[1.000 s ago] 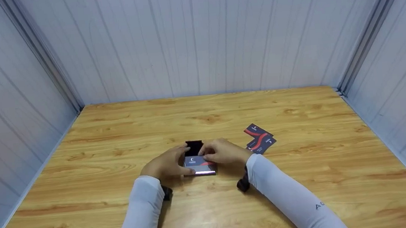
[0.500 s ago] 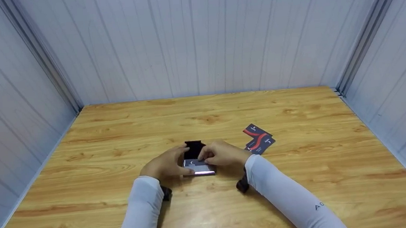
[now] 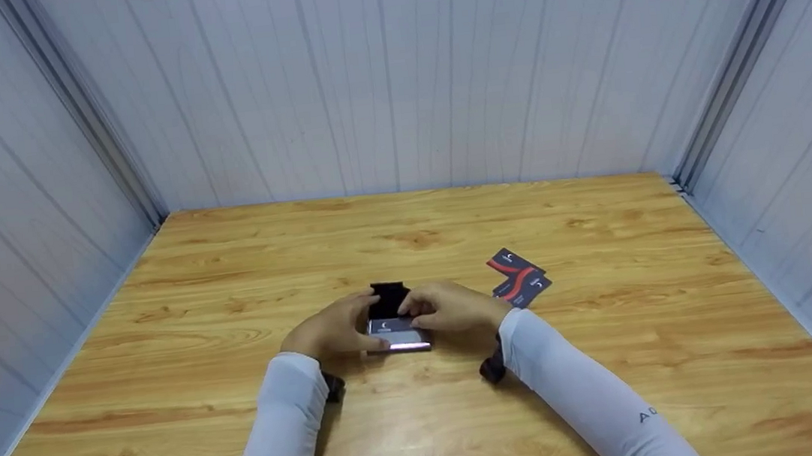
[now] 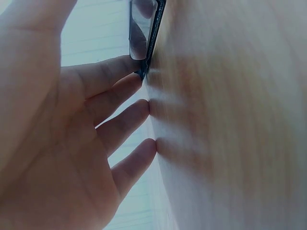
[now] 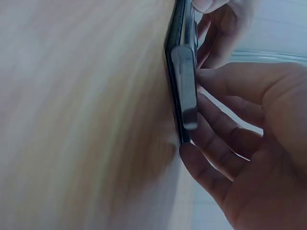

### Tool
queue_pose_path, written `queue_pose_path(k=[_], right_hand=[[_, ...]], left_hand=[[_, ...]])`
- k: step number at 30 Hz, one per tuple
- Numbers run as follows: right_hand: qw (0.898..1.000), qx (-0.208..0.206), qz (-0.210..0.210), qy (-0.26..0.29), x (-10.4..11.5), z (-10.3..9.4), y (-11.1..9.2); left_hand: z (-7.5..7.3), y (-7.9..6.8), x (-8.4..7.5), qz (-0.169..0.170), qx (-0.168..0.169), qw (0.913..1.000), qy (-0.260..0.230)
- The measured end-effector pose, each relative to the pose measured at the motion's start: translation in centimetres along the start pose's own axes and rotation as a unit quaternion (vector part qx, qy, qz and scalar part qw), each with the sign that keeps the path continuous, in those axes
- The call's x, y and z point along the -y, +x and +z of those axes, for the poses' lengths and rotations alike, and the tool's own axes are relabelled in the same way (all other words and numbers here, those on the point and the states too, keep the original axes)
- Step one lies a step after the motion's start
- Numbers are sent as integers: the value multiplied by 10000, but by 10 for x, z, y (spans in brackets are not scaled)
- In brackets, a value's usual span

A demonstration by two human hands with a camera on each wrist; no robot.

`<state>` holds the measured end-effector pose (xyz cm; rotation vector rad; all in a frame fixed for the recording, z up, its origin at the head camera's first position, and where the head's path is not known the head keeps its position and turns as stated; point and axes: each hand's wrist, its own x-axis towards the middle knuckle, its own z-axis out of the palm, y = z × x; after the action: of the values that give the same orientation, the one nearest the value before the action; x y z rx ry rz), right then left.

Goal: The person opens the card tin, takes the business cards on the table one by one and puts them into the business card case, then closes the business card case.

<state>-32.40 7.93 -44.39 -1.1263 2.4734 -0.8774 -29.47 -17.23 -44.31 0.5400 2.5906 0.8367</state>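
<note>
A small card case (image 3: 400, 347) stands with its black-lined lid (image 3: 386, 302) raised on the wooden table. Inside it a dark grey business card (image 3: 386, 326) with a white logo shows. My left hand (image 3: 333, 328) holds the case at its left side, thumb at the front corner and fingers by the lid. In the left wrist view, the lower fingertips (image 4: 149, 143) touch the tabletop. My right hand (image 3: 452, 306) rests at the case's right side, its thumb on the card and its bent index finger near the lid. The right wrist view shows its fingers (image 5: 216, 120) spread along the case's edge.
Two overlapping dark business cards with red stripes, an upper card (image 3: 506, 257) and a lower card (image 3: 531, 286), lie just beyond the right wrist. The wooden table (image 3: 230, 277) meets a white panelled wall (image 3: 389, 71) at the back, with further walls on both sides.
The card in the case has slid toward the front edge, and its red stripe is now out of sight. My right hand has shifted slightly to the right; my left hand has stayed put.
</note>
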Motion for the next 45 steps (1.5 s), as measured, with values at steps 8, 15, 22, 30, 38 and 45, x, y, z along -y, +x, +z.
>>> queue_pose_path(k=[8, 15, 22, 30, 38, 45], right_hand=[[9974, -453, 519, 200, -16, -24, -22], [9932, -761, 882, 49, -43, -47, -54], [9866, -995, 1290, -65, -68, -64, -81], [9826, -904, 1623, -82, -85, -75, -105], [9812, -535, 1838, 240, -89, -79, -118], [9806, -540, 1861, -313, -88, -80, -120]], left_hand=[[0, 0, 0, -20, -12, 10000, -26], [0, 0, 1, 36, -20, 10000, -10], [1, 0, 1, 87, 12, 9998, -170], [1, -1, 0, -85, 10, 9999, -121], [-1, 0, -2, 34, 17, 10000, 46], [0, -2, -1, 23, 25, 10000, 55]])
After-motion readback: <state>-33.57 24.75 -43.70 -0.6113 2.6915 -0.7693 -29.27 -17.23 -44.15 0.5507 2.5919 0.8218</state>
